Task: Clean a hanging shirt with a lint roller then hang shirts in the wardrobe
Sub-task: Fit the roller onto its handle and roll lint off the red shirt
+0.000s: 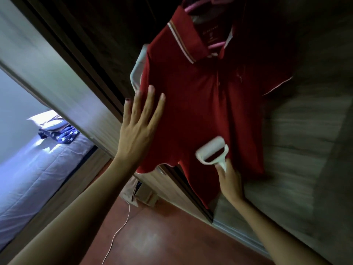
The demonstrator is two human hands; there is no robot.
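One red polo shirt (200, 104) on pink hanger (214, 47), neck label unreadable. L hand (137, 129) flat, fingers straight, on shirt; R hand (230, 180) grips white lint roller (213, 153).

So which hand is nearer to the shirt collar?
Left. The left hand lies flat on the shirt below the collar; the right hand holds the roller near the hem.

This is a bedroom in a home, with a bed under a pale blue quilted cover (36, 178), a dark wooden wardrobe (298, 134) and a shiny red floor (162, 236).
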